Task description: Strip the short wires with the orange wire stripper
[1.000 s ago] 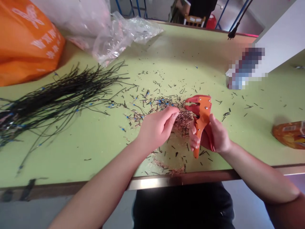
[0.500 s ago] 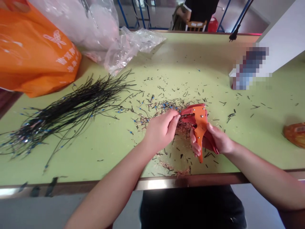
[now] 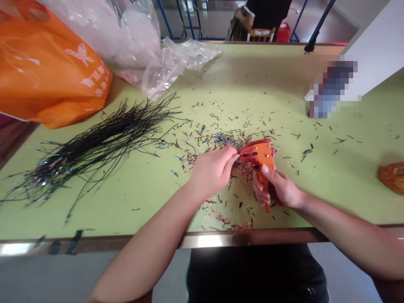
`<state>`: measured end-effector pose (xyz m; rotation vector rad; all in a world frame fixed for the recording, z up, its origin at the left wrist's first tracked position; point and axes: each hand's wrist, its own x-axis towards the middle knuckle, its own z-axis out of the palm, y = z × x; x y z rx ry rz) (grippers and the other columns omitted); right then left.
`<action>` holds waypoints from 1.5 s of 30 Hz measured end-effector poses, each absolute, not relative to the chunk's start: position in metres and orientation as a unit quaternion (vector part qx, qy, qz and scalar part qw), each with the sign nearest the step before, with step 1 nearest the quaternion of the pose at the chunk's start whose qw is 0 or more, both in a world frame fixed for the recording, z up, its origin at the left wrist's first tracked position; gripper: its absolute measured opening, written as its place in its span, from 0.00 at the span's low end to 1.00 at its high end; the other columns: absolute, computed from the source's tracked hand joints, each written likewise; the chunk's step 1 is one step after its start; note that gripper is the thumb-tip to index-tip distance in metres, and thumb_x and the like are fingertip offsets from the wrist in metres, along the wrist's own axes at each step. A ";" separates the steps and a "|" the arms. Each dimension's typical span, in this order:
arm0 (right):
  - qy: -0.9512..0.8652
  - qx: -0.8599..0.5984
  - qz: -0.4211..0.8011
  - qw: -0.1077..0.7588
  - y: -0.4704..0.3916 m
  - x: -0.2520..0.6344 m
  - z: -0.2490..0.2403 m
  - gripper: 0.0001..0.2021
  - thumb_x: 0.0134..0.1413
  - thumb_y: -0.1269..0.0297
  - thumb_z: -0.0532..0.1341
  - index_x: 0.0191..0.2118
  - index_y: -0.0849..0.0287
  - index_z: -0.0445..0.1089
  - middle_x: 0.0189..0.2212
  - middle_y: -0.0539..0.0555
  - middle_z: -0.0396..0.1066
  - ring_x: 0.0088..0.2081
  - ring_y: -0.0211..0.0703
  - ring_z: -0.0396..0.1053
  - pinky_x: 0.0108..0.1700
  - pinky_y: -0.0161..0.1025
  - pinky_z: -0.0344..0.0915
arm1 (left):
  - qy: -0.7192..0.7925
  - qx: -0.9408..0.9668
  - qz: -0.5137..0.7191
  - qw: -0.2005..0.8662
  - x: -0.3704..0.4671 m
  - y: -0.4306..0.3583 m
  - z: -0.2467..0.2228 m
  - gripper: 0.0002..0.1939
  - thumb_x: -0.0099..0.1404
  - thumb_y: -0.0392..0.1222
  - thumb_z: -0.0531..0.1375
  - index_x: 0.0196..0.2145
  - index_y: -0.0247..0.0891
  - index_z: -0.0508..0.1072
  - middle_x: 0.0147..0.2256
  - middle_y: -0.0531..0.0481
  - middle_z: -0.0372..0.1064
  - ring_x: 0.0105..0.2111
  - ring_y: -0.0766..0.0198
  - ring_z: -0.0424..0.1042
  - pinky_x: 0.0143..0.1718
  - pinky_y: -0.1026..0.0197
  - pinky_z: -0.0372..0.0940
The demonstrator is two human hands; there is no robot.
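Observation:
My right hand [image 3: 282, 189] is wrapped around the handles of an orange and red wire stripper [image 3: 263, 153], its thumb on the orange side. The tool's jaws point left, towards my left hand [image 3: 217, 166]. Thumb and forefinger of that hand are pinched at the jaws on a thin black wire, mostly hidden by the fingers. Below and around both hands lie wire scraps [image 3: 225, 139], black offcuts with copper strands and blue bits. Left of them is a bundle of black wires [image 3: 104, 134], some with blue ends.
An orange bag [image 3: 57, 84] and clear plastic bags [image 3: 176, 63] stand at the back left of the green table [image 3: 126, 219]. At the right are a white panel [image 3: 375, 54], a blurred-out object [image 3: 333, 90] and an amber item [image 3: 393, 177]. Beyond the table, a person [image 3: 268, 17] sits.
My right hand has squeezed the wire stripper's handles closer together, and its thumb has moved onto the orange side. My left hand stays pinched at the jaws. The view has shifted slightly.

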<state>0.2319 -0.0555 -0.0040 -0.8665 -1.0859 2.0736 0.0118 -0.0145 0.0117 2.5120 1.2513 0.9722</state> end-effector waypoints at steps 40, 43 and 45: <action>-0.429 -0.369 0.710 0.420 -0.060 0.231 -0.004 0.29 0.59 0.28 0.59 0.40 0.52 0.74 0.38 0.59 0.74 0.45 0.57 0.74 0.41 0.51 0.77 | 0.383 0.837 0.386 0.060 0.026 -0.038 0.017 0.08 0.76 0.35 0.55 0.40 0.38 0.74 0.23 0.56 0.72 0.22 0.68 0.67 0.25 0.63 0.57; -0.430 -0.377 0.706 0.418 -0.062 0.231 -0.009 0.29 0.60 0.27 0.58 0.40 0.51 0.74 0.38 0.59 0.75 0.46 0.58 0.75 0.40 0.52 0.77 | 0.378 0.841 0.382 0.062 0.028 -0.040 0.016 0.09 0.76 0.35 0.55 0.39 0.37 0.74 0.23 0.56 0.71 0.21 0.68 0.65 0.24 0.63 0.56; -0.428 -0.385 0.700 0.422 -0.063 0.231 -0.011 0.27 0.61 0.29 0.58 0.40 0.50 0.75 0.38 0.59 0.76 0.46 0.58 0.75 0.41 0.52 0.77 | 0.381 0.841 0.380 0.058 0.029 -0.041 0.016 0.10 0.77 0.36 0.55 0.38 0.37 0.74 0.22 0.56 0.70 0.21 0.68 0.65 0.23 0.63 0.55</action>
